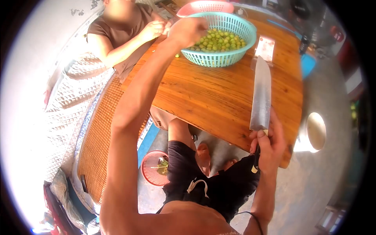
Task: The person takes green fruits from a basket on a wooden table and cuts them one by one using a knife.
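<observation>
My right hand is wrapped round the dark handle of a large kitchen knife. Its broad blade points up and away from me, above the right part of the wooden table. My left hand is stretched out to the left rim of a turquoise plastic basket. Its fingers look curled and slightly blurred; what they hold, if anything, is hidden. Many small round green fruits fill the basket's lower part. One loose green fruit lies on the table just left of the basket.
A seated person is at the table's left, hands close to my left hand. Behind the basket sits a pink basket. A printed card lies near the knife tip. On the floor stand a red waste basket and a white bucket.
</observation>
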